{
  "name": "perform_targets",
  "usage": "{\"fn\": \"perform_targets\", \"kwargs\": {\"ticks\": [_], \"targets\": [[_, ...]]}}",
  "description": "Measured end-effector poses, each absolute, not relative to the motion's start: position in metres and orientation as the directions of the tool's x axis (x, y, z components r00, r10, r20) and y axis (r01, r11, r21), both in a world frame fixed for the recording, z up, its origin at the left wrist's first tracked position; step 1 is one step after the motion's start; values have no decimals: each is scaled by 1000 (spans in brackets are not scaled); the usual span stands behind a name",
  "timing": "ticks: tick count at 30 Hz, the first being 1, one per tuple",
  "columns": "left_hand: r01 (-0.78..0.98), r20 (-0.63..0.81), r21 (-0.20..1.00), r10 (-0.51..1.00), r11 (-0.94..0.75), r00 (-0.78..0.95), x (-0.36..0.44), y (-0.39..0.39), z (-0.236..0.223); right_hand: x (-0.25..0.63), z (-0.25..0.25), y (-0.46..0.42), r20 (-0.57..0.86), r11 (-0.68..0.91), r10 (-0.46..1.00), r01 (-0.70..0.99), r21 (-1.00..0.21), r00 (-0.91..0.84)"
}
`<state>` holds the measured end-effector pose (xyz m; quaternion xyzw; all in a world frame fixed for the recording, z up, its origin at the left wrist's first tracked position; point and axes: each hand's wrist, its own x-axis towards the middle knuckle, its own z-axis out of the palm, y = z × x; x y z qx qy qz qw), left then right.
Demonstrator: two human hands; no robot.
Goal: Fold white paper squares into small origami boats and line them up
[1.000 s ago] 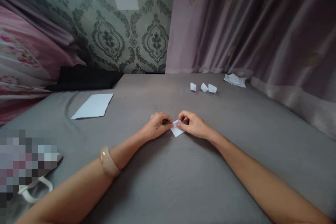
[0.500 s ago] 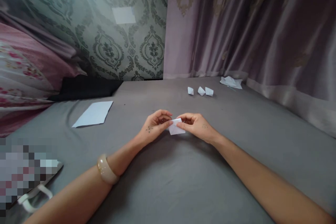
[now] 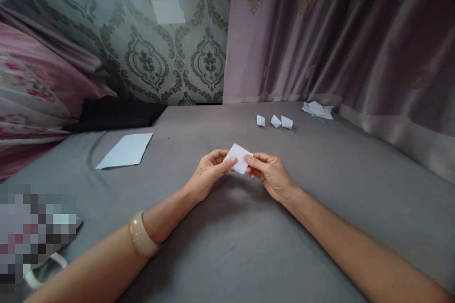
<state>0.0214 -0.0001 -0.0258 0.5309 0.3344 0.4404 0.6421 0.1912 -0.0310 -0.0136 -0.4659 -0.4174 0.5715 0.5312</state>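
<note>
While the left hand (image 3: 211, 173) and right hand (image 3: 270, 173) pinch a folded white paper (image 3: 239, 158), three paper folds (image 3: 275, 121) sit at twelve o'clock, a sheet (image 3: 124, 151) at ten.

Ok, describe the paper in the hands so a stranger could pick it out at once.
On the grey bedsheet below the patterned wallpaper, two bare arms reach out, the left wearing a pale bangle. Between the left hand and right hand is a small folded white paper. Unlike the flat sheet and three small folded pieces lying apart, it is held in the fingers.
</note>
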Motion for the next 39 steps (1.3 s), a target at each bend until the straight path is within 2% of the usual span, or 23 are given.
{"fn": "perform_targets", "kwargs": {"ticks": [5,12,15,17,18,21,24,27,28,30,32,35,39], "targets": [[-211,-32,969,914,127,405,24,-2,-28,186,-20,-29,-189,-182,982,-375,-909,-21],[-117,15,993,959,19,284,22,1,-27,183,-26,-31,-185,-188,982,-346,-919,-43],[-10,56,998,966,-55,253,18,4,-28,188,-30,-27,-110,-112,994,-107,-988,-21],[83,133,984,958,-159,254,15,6,-29,195,-32,-23,53,44,997,160,-986,53],[146,193,961,947,-236,258,14,7,-30,198,-33,-21,161,131,984,290,-948,81],[352,429,769,839,-534,335,8,10,-32,206,-32,-20,428,351,904,558,-752,9],[461,594,386,598,-799,538,2,13,-32,210,-29,-25,564,523,794,726,-446,-226],[494,584,-17,392,-869,711,-3,16,-31,210,-29,-31,589,566,685,822,-59,-429],[496,556,-110,360,-861,749,-4,16,-31,210,-30,-32,574,557,666,830,41,-475],[474,469,-216,335,-854,817,-3,15,-30,208,-33,-34,514,545,669,824,153,-538],[435,348,-227,344,-872,872,-1,11,-30,207,-35,-37,418,550,719,822,148,-556],[475,207,-140,443,-869,872,3,1,-29,207,-35,-44,294,530,810,848,3,-507],[579,149,-6,572,-815,807,7,-11,-26,208,-32,-49,248,496,856,855,-150,-453]]}}
